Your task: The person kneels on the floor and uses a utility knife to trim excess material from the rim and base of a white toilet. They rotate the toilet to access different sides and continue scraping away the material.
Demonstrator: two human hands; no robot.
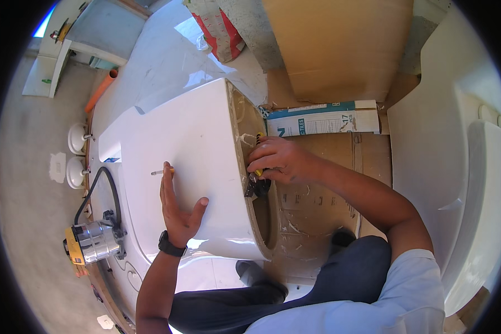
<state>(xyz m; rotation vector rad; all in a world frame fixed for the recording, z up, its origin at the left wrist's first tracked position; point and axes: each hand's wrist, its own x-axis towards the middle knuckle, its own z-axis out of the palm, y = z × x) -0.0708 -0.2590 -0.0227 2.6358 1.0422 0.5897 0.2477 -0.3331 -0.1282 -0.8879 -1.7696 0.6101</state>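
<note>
A large white ceramic toilet (178, 133) lies tipped over in front of me, its hollow, rough-edged underside (249, 119) turned to the right. My left hand (182, 214) rests on its smooth white side with fingers stretched out. A cigarette (162, 172) is pinched between those fingers, and a black watch is on that wrist. At the edge of the hollow, my right hand (281, 160) is closed around a yellow-and-black hand tool (259, 173). Fingers cover much of the tool, so its exact kind is hidden. A dark bracket-like piece (251, 186) sits just below it.
Flattened cardboard (317, 206) lies beneath and to the right, with a tile box (323, 119) beyond. Another white ceramic fixture (451, 167) stands at right. A vacuum cleaner (94, 242) with a black hose is at left, near an orange pipe (101, 89). A red-and-white sack (220, 33) stands far back.
</note>
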